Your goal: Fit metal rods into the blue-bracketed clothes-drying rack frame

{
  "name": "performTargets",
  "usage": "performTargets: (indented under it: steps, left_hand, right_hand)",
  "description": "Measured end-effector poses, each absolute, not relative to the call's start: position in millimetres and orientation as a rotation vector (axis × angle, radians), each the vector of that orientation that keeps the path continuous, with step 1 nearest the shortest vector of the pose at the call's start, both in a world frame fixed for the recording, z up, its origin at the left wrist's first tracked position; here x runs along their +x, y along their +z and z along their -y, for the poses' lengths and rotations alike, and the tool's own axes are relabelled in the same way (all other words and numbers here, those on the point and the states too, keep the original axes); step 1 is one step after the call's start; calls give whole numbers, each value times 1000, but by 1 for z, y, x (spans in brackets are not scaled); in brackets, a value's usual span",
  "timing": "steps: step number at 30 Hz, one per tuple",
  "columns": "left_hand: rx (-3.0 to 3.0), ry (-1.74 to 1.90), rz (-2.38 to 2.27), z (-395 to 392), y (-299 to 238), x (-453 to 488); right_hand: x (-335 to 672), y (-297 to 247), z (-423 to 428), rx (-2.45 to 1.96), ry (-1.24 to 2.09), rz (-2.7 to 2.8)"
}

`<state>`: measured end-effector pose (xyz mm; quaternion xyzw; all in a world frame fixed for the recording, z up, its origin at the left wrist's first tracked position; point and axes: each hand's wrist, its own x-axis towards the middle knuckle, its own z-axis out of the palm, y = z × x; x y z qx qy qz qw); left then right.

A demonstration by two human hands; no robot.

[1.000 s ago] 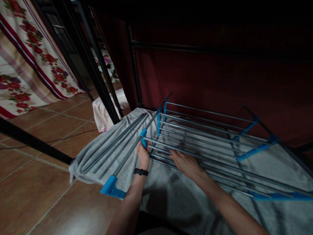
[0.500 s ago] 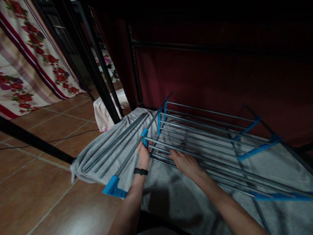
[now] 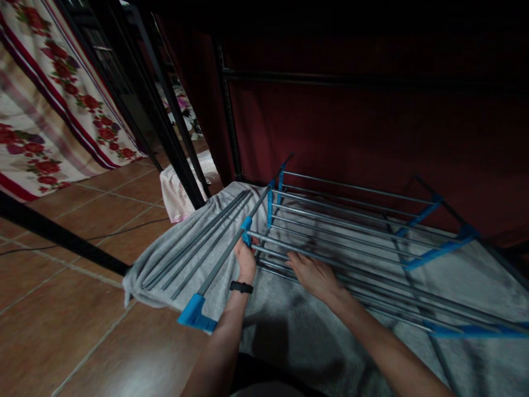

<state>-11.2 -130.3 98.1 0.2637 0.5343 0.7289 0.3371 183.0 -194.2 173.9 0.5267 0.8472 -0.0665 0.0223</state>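
Note:
A rack of grey metal rods (image 3: 339, 199) joined by blue plastic brackets lies on a grey blanket (image 3: 285, 331). My left hand (image 3: 246, 259), with a black band on the wrist, is closed around a blue bracket (image 3: 247, 231) on the near left pole. My right hand (image 3: 312, 274) has its fingers curled over one of the rods just right of the left hand; its fingertips are partly hidden. A blue corner piece (image 3: 193, 310) caps the pole's near end. Several loose grey rods (image 3: 194, 242) lie side by side left of the rack.
A dark metal frame post (image 3: 165, 121) rises at the left, and a dark bar (image 3: 61, 237) slants low across the tiled floor (image 3: 82, 309). Dark red cloth (image 3: 351, 127) hangs behind the rack. A floral curtain (image 3: 61, 94) and a striped cloth (image 3: 177, 193) are farther left.
The view has shifted very slightly. Both hands keep their places on the rack, and the rack itself shows no clear movement.

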Motion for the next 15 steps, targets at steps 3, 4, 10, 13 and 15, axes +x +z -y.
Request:
performTargets:
  steps: [3,4,10,13,15]
  left_hand:
    - [715,1892,-1411,130,97,-12]
    - [718,1892,-1414,131,97,-12]
    - [766,1882,-1405,132,97,-14]
    - [813,1862,-1375,133,99,-17]
    - [822,1841,-1350,134,101,-18]
  right_hand:
    - [182,175,194,1645,-226,-2605]
    - [182,175,194,1653,-239,-2591]
    - [180,180,196,1670,-232,-2589]
    - [180,181,196,1672,-241,-2581]
    - [180,181,196,1673,-250,-2571]
